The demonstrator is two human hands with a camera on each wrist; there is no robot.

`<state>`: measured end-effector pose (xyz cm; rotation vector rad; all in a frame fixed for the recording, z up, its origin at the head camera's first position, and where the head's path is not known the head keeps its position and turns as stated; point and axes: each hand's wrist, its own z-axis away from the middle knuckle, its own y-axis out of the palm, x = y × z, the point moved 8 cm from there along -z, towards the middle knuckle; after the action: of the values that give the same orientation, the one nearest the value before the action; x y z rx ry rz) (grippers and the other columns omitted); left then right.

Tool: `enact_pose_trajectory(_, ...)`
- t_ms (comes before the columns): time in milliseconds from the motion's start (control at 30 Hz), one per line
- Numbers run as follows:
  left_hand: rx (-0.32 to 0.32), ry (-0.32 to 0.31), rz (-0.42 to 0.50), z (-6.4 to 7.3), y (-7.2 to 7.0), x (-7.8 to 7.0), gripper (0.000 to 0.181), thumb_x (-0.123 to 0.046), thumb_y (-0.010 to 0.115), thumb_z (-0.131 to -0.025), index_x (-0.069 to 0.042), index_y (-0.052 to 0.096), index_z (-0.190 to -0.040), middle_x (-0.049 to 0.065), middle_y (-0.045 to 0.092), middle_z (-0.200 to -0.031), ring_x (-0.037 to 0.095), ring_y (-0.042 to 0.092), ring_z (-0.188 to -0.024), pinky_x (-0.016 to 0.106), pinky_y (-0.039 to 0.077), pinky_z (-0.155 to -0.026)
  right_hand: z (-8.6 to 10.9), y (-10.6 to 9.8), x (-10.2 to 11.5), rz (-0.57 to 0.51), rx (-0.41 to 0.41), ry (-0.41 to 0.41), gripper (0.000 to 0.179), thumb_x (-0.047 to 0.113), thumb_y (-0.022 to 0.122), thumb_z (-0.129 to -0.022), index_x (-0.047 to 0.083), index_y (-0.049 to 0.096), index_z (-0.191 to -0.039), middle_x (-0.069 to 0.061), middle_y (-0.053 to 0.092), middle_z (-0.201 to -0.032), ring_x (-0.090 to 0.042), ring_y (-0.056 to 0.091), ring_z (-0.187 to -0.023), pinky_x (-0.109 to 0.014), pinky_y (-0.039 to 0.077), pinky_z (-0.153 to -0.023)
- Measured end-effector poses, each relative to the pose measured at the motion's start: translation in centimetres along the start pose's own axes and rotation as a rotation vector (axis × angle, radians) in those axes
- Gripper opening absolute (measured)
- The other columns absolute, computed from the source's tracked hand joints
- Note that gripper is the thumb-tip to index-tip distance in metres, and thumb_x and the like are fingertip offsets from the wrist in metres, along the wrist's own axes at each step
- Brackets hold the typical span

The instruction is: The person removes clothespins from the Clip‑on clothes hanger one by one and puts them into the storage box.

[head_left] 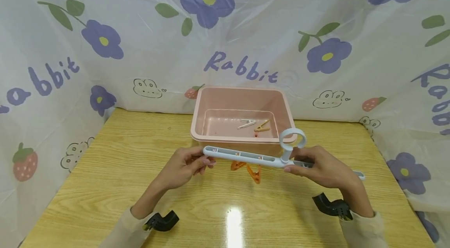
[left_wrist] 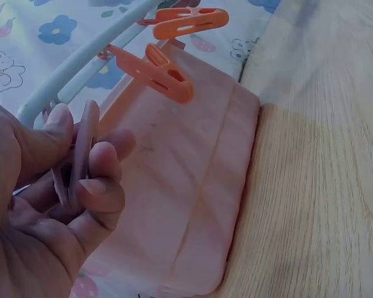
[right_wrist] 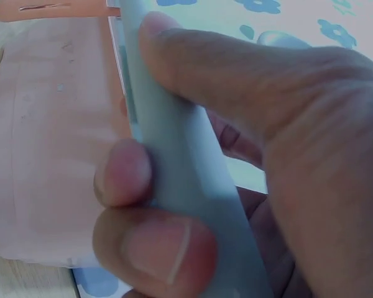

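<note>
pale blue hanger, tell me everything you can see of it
The hanger looks like smooth plastic: a long, slotted bar with a round hook standing up partway along. It is held in front of the pink bin, sloping down to the right. The right hand grips the bar; the left hand holds a dull pinkish clip at the left end, its attachment unclear. Orange clips hang underneath.

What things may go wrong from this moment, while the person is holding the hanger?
The brownish clip pinched in the left hand might slip out and fall. The hanger, gripped by the right hand, may tip if that grip loosens. The dangling orange clips may then knock against the pink bin.
</note>
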<state>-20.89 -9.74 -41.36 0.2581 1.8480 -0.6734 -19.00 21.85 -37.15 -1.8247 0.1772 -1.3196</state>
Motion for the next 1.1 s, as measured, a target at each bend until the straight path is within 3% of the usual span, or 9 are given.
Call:
enact_pose_trajectory(267,-0.06,-0.045,0.067,0.2,-0.3,-0.4,0.017,-0.002,0.055,-0.104,0.002,0.07,-0.111,0.018,0.074,-0.092,0.012,0.061,-0.069,0.025,0.052,-0.06,-0.3,0.4,1.0,-0.039,-0.017,-0.054,0.004,0.016,0.077,-0.093,0.017,0.075,-0.096,0.008,0.072,-0.083,-0.001,0.057,-0.066,-0.023,0.05,-0.061)
enact_pose_trajectory(433,-0.035,-0.042,0.105,0.0,-0.1,-0.8,0.019,-0.002,0.051,-0.106,0.004,0.067,-0.114,0.024,0.072,-0.095,0.01,0.06,-0.071,0.026,0.052,-0.061,-0.4,0.1,0.8,-0.013,-0.034,-0.069,0.007,0.016,0.077,-0.093,0.019,0.074,-0.099,0.008,0.073,-0.084,-0.001,0.057,-0.066,-0.024,0.05,-0.061)
enact_pose_trajectory(633,0.012,-0.04,0.114,-0.1,0.2,-0.8,0.019,-0.004,0.05,-0.107,0.002,0.065,-0.116,0.022,0.072,-0.096,0.011,0.06,-0.072,0.029,0.052,-0.061,-0.2,0.1,0.4,0.018,-0.021,-0.037,0.01,0.019,0.073,-0.097,0.019,0.073,-0.107,0.01,0.073,-0.088,-0.001,0.061,-0.069,-0.024,0.052,-0.065)
enact_pose_trajectory(867,0.044,-0.048,0.12,-0.2,0.3,-0.5,0.021,-0.009,0.047,-0.109,0.002,0.064,-0.114,0.022,0.071,-0.096,0.016,0.059,-0.072,0.028,0.052,-0.06,0.1,-0.4,0.5,0.049,-0.058,-0.018,0.005,0.021,0.074,-0.096,0.019,0.071,-0.099,0.011,0.064,-0.077,0.0,0.05,-0.061,-0.023,0.045,-0.056)
enact_pose_trajectory(1100,0.041,-0.072,0.121,-0.1,0.0,-0.2,0.018,-0.01,0.051,-0.108,0.001,0.064,-0.111,0.025,0.071,-0.099,0.013,0.062,-0.074,0.026,0.05,-0.06,0.4,-0.9,0.6,0.061,-0.068,-0.013,0.003,0.021,0.074,-0.096,0.019,0.071,-0.097,0.011,0.064,-0.077,-0.001,0.05,-0.062,-0.023,0.045,-0.057)
